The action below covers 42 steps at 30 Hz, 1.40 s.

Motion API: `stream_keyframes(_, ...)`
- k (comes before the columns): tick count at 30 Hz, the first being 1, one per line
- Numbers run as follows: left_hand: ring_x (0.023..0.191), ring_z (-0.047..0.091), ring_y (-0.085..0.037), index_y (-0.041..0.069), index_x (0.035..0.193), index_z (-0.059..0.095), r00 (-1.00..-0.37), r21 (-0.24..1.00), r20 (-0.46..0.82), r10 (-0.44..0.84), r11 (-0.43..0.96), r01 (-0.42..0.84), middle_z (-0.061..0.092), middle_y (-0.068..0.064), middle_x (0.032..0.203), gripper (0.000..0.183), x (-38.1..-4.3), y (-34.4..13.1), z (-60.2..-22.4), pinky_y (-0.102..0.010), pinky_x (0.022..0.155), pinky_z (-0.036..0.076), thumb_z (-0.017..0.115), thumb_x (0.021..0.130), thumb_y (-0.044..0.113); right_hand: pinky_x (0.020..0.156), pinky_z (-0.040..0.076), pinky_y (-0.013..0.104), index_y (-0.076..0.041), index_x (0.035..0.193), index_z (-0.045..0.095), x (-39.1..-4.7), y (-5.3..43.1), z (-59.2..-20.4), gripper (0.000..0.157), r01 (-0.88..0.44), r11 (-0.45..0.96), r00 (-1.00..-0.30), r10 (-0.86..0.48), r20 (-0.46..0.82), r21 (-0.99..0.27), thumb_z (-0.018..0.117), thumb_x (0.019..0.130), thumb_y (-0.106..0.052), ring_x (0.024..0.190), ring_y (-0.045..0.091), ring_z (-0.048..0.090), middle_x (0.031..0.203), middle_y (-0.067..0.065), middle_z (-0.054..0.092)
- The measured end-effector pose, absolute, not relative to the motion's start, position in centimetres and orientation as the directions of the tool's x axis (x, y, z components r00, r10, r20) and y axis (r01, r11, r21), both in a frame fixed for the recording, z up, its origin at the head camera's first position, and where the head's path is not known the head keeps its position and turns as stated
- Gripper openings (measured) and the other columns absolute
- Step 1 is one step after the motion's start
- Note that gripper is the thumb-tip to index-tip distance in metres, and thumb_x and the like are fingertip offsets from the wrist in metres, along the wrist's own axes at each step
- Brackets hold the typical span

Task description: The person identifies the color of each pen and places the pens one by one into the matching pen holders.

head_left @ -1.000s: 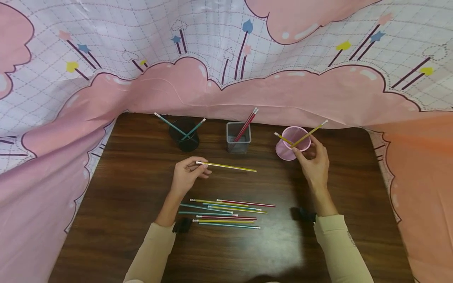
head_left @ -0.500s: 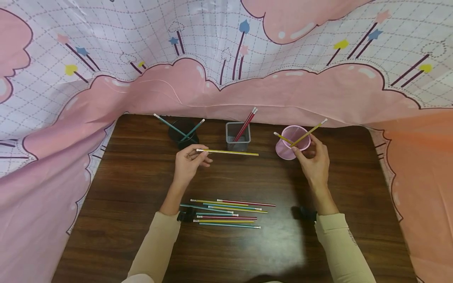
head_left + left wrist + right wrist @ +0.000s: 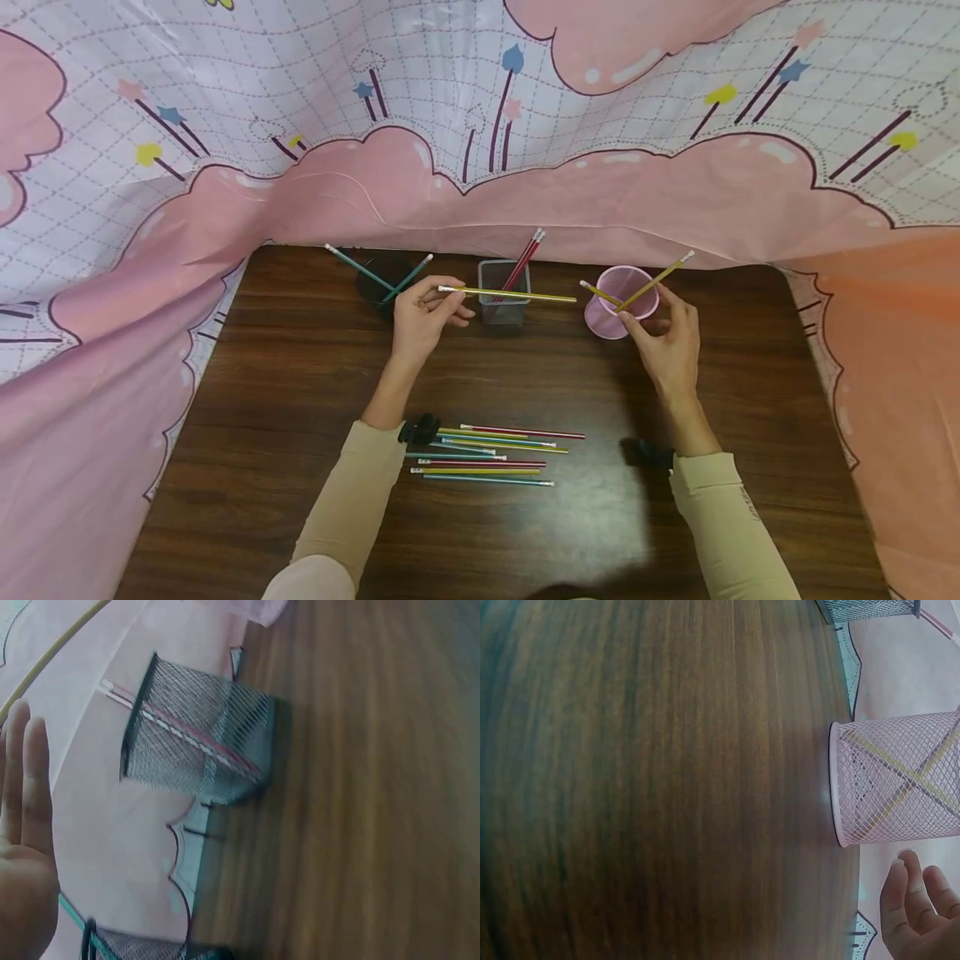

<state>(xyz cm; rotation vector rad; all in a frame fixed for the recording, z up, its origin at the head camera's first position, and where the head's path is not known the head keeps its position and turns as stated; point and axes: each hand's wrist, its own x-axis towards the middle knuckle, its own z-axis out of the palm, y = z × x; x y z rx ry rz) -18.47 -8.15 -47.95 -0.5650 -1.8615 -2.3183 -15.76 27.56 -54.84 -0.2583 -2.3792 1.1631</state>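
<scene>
"Where the patterned cloth (image 3: 600,200) meets the table (image 3: 540,375), what stands?"

"Black cup (image 3: 375,298), grey box (image 3: 504,313), then pink cup (image 3: 605,323), two yellow pencils (image 3: 656,282) inside the last."

"Hands?"

"Right hand (image 3: 663,333) grips the pink cup's rim; left hand (image 3: 422,321) pinches another yellow pencil (image 3: 517,295) near its end."

"Changed?"

"That pencil has shifted rightward over the grey box, tip near the pink cup. Carry looks nearly done."

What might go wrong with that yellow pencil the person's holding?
The left hand holds the yellow pencil near its eraser end, so the free end might swing or slip. In the head view it crosses the square mesh holder, so it could bump the red pencils inside. The right hand holds the pink mesh cup; a jerk might tip it.
</scene>
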Motion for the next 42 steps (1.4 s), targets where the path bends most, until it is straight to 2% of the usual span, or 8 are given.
stream_keyframes(3, 0.061, 0.063, -0.036, -0.009, 0.099, 0.060, -0.920, 0.910, 0.373, 0.121, -0.238, 0.338, 0.059, -0.035, 0.082, 0.016, -19.2, -7.3, -47.6, -0.045, 0.053, 0.053, 0.060, 0.085, -0.003, 0.070, 0.045, 0.035, -0.031, 0.130, 0.049, -15.9, 27.5, -54.7, 0.069, -0.042, 0.620, -0.874, 0.357, 0.329, -0.784, 0.078, 0.068, -0.039, 0.076, 0.029, 0.063, 0.115, 0.009, 0.048)
stream_keyframes(8, 0.062, 0.059, -0.046, -0.013, 0.102, 0.057, -0.919, 0.910, 0.377, 0.119, -0.234, 0.343, 0.064, -0.023, 0.078, 0.021, -20.0, -6.2, -47.2, -0.046, 0.053, 0.053, 0.060, 0.085, -0.001, 0.070, 0.045, 0.037, -0.032, 0.130, 0.048, -16.0, 27.6, -54.3, 0.070, -0.043, 0.621, -0.878, 0.350, 0.327, -0.782, 0.078, 0.068, -0.041, 0.077, 0.030, 0.063, 0.115, 0.010, 0.047)
stream_keyframes(12, 0.061, 0.060, -0.042, -0.014, 0.102, 0.057, -0.922, 0.913, 0.370, 0.117, -0.232, 0.337, 0.064, -0.020, 0.075, 0.021, -20.3, -5.8, -47.1, -0.046, 0.052, 0.053, 0.061, 0.085, -0.001, 0.069, 0.045, 0.036, -0.033, 0.130, 0.048, -16.0, 27.7, -54.2, 0.070, -0.041, 0.627, -0.878, 0.348, 0.328, -0.778, 0.078, 0.068, -0.041, 0.077, 0.030, 0.063, 0.115, 0.010, 0.047)
stream_keyframes(16, 0.060, 0.062, -0.037, -0.012, 0.100, 0.059, -0.921, 0.916, 0.370, 0.124, -0.218, 0.338, 0.065, -0.018, 0.077, 0.018, -20.5, -5.2, -46.7, -0.044, 0.052, 0.053, 0.061, 0.084, -0.002, 0.066, 0.045, 0.027, -0.032, 0.130, 0.048, -16.0, 27.7, -54.3, 0.069, -0.045, 0.629, -0.877, 0.347, 0.332, -0.776, 0.078, 0.068, -0.041, 0.076, 0.030, 0.063, 0.114, 0.009, 0.047)
stream_keyframes(27, 0.062, 0.062, -0.039, -0.007, 0.098, 0.063, -0.922, 0.942, 0.334, 0.197, -0.107, 0.318, 0.064, -0.026, 0.081, 0.018, -21.4, -2.8, -45.6, -0.041, 0.053, 0.054, 0.064, 0.084, 0.004, 0.063, 0.042, 0.018, -0.034, 0.130, 0.048, -16.0, 27.9, -54.5, 0.069, -0.036, 0.629, -0.876, 0.353, 0.327, -0.776, 0.078, 0.068, -0.043, 0.077, 0.029, 0.062, 0.115, 0.011, 0.047)
stream_keyframes(30, 0.064, 0.063, -0.039, -0.002, 0.099, 0.065, -0.920, 0.949, 0.314, 0.233, -0.066, 0.307, 0.065, -0.023, 0.082, 0.017, -21.8, -2.0, -45.4, -0.041, 0.053, 0.054, 0.065, 0.084, 0.008, 0.064, 0.043, 0.021, -0.034, 0.130, 0.048, -16.0, 28.0, -54.5, 0.069, -0.031, 0.630, -0.877, 0.355, 0.323, -0.776, 0.078, 0.068, -0.043, 0.077, 0.028, 0.062, 0.115, 0.011, 0.046)
stream_keyframes(36, 0.062, 0.065, -0.029, 0.005, 0.099, 0.067, -0.918, 0.948, 0.284, 0.279, 0.063, 0.312, 0.068, -0.015, 0.082, 0.017, -22.2, -0.3, -44.8, -0.039, 0.053, 0.054, 0.066, 0.084, 0.013, 0.071, 0.047, 0.042, -0.032, 0.129, 0.049, -15.8, 27.9, -54.7, 0.070, -0.023, 0.628, -0.875, 0.363, 0.319, -0.778, 0.079, 0.067, -0.042, 0.077, 0.028, 0.062, 0.114, 0.011, 0.046)
stream_keyframes(42, 0.057, 0.064, -0.015, 0.005, 0.097, 0.067, -0.905, 0.939, 0.279, 0.320, 0.105, 0.327, 0.069, -0.007, 0.080, 0.016, -22.2, 0.9, -44.9, -0.041, 0.052, 0.053, 0.066, 0.083, 0.012, 0.070, 0.047, 0.041, -0.031, 0.129, 0.050, -15.7, 27.8, -54.7, 0.070, -0.032, 0.629, -0.875, 0.358, 0.326, -0.776, 0.079, 0.067, -0.042, 0.076, 0.027, 0.062, 0.113, 0.010, 0.047)
